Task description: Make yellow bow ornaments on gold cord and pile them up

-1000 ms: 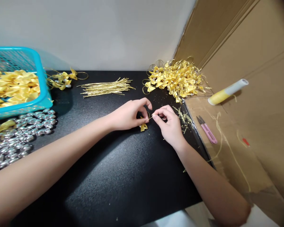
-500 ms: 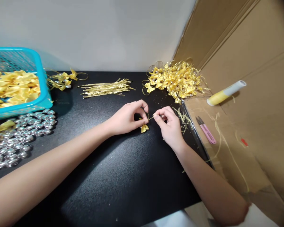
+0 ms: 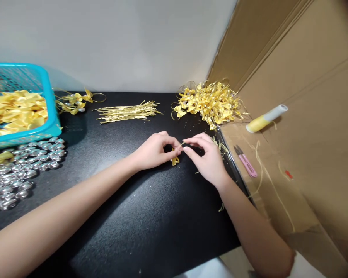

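Observation:
My left hand [image 3: 159,151] pinches a gold cord, with a yellow ribbon bow [image 3: 175,159] hanging just under its fingertips. My right hand [image 3: 205,156] has thumb and forefinger closed near the cord's short end [image 3: 183,143], close against the left fingertips. Most of the cord and part of the bow are hidden behind the left fingers. Above the hands, a bundle of gold cords [image 3: 129,112] lies on the black table [image 3: 127,227]. At the back right rests a heap of finished-looking bows on cord loops [image 3: 211,102].
At left stands a turquoise basket [image 3: 52,104] of yellow bows, with silver beads [image 3: 26,170] in front and a few looped bows [image 3: 77,101] behind. Cord scraps [image 3: 220,146] lie near the right edge. Pink thread snips [image 3: 246,162] and a yellow-and-white tube [image 3: 266,119] rest on cardboard.
My right hand has come closer to my left fingertips, and less cord shows between them. The whole view has shifted slightly.

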`<state>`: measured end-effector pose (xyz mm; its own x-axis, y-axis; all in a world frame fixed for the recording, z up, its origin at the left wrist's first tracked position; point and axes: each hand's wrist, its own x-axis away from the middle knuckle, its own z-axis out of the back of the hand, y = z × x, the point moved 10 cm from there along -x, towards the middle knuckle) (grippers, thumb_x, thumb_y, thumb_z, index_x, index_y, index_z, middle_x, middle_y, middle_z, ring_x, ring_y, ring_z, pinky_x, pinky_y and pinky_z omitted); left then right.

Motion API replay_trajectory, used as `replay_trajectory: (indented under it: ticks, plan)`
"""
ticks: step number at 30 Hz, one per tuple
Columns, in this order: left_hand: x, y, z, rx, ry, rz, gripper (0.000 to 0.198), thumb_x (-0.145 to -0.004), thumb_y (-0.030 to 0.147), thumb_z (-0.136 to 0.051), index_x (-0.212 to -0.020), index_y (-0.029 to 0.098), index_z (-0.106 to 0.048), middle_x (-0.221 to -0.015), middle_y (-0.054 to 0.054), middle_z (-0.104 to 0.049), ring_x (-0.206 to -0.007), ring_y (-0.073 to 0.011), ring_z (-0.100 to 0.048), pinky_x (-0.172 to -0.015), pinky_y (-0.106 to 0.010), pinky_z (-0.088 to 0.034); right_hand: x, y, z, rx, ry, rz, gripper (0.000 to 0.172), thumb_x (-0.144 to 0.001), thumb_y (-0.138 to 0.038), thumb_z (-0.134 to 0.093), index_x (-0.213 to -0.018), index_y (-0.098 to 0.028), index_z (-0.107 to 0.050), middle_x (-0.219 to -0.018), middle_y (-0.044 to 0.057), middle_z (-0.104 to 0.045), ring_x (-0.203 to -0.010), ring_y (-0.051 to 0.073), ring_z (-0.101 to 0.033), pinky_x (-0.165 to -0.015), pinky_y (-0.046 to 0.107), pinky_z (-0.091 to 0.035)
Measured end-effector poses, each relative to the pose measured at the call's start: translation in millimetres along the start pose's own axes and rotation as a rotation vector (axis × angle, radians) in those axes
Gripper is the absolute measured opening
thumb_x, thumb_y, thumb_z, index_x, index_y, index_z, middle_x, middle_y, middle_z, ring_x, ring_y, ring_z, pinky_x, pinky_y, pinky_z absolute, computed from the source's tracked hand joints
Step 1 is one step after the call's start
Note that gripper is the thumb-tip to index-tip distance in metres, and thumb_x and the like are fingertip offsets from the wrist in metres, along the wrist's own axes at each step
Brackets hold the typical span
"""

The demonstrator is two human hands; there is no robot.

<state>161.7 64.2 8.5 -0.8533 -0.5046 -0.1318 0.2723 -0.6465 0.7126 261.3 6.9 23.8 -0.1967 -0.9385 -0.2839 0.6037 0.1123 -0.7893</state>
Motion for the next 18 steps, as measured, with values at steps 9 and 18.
replay_trajectory:
  ticks: [9,18]
  plan:
    - [1,-16,-7.2,0.213,-0.029,0.071,0.029,-0.091,0.038,-0.055,-0.083,0.018,-0.074,-0.085,-0.004,-0.076,-0.075,-0.0154,-0.067,-0.073,-0.027,-0.050,78,57,144,0.993,0.293,-0.265,0.039,-0.081,-0.050,-0.061,-0.096,-0.014,-0.069,-0.092,0.016,-0.068,-0.088,0.033,-0.061,-0.076,0.045,-0.046]
    - [3,-26,-11.0,0.384,-0.033,0.130,0.029,-0.091,0.038,-0.056,-0.081,0.015,-0.072,-0.080,-0.005,-0.076,-0.069,-0.0141,-0.069,-0.067,-0.025,-0.054,86,61,123,1.004,0.195,-0.274,0.034,-0.088,-0.045,-0.048,-0.084,-0.019,-0.069,-0.088,0.013,-0.069,-0.079,0.029,-0.060,-0.069,0.040,-0.043]
